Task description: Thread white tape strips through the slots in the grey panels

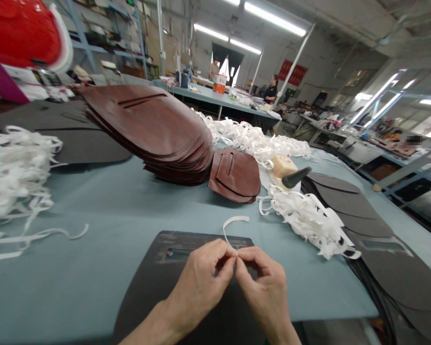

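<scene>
Both hands meet above a dark grey panel (147, 282) that lies on the table in front of me. My left hand (204, 273) pinches a thin white strip (227, 232) between thumb and fingertips. Right beside it, my right hand (264, 282) is closed on the same strip, fingertips touching those of the left. The strip's free end curls upward and to the right. Near the panel's far edge is a narrow slot (177, 254), partly covered in pale residue. My hands and wrists hide much of the panel's middle.
Ahead stands a tall stack of brown leather-like pieces (147, 120), beside a smaller brown stack (235, 175). White strips are heaped at left (17, 167) and right (305, 215). A black-handled tool (296, 177) lies near a yellowish block (283, 166). Grey panels (373, 235) line the right edge.
</scene>
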Demonstrator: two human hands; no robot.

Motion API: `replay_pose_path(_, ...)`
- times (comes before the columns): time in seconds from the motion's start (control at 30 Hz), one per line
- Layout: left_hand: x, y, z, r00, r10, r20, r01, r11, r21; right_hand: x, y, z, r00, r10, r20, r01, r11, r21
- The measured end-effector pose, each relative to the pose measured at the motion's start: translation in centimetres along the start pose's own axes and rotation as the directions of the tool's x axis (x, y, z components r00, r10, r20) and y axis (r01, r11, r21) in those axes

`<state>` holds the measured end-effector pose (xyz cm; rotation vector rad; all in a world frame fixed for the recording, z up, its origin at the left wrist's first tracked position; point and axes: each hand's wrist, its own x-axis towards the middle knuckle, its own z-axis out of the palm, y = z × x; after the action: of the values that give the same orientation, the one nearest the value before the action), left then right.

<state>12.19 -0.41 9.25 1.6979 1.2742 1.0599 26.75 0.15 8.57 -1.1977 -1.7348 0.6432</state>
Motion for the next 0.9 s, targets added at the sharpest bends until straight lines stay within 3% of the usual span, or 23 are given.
replay_pose_path(0.23, -0.4, -0.8, 0.8, 1.0, 0.02, -0.002, -0.02, 0.999, 0.051, -0.2, 0.5, 0.3, 0.997, 0.069, 0.016, -0.07, 0.997, 0.028)
replay_pose_path(0.47, -0.6, -1.4, 1.7, 1.0, -0.023, -0.012, 0.023, 0.999, 0.041, -0.4, 1.6, 1.1, 0.967, 0.256, 0.002, -0.256, 0.962, 0.092)
replay_pose_path(0.63, -1.0, -2.0, 1.0, 0.992, -0.116, -0.041, 0.116, 0.993, 0.009, -0.2, 4.6, -0.5, 0.886, 0.417, -0.201, -0.414, 0.908, 0.06)
replay_pose_path(0.8, -0.9, -3.2, 0.2, 0.96, -0.28, 0.033, 0.28, 0.934, -0.221, -0.2, 5.7, -1.4, 0.863, 0.496, -0.095, -0.455, 0.846, 0.28)
replay_pose_path(0.9, -0.7, -4.1, 0.5, 0.944, -0.328, 0.025, 0.315, 0.878, -0.36, -0.2, 5.3, -1.0, 0.848, 0.529, -0.001, -0.452, 0.726, 0.518)
